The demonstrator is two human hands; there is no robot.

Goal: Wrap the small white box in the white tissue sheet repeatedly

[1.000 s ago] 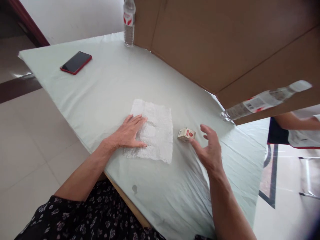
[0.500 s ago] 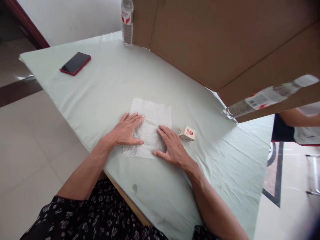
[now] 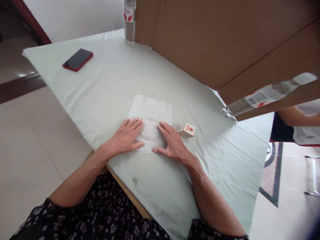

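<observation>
A sheet of bubble wrap [image 3: 153, 110] lies flat on the cloth-covered table in the head view. My left hand [image 3: 128, 135] rests on its left side, palm down, with the fingers spread. Across from it, my right hand [image 3: 172, 141] lies on the right edge of the sheet, fingers stretched and thumb apart. Between the two thumbs the lower part of the wrap shows. Just right of my right hand stands a small cream-coloured carton [image 3: 187, 130] with a red and brown print, not touched by either hand.
A phone in a red case [image 3: 78, 60] lies at the far left. Tall brown cardboard [image 3: 190, 40] stands along the back, with a water bottle [image 3: 129, 21] at its left end and another bottle [image 3: 265, 96] at its right. Another person's arm [image 3: 298, 116] shows beyond.
My left hand has slid slightly down along the bubble wrap, baring more of its upper left. My right hand stays nearly in place; the view has shifted a little.
</observation>
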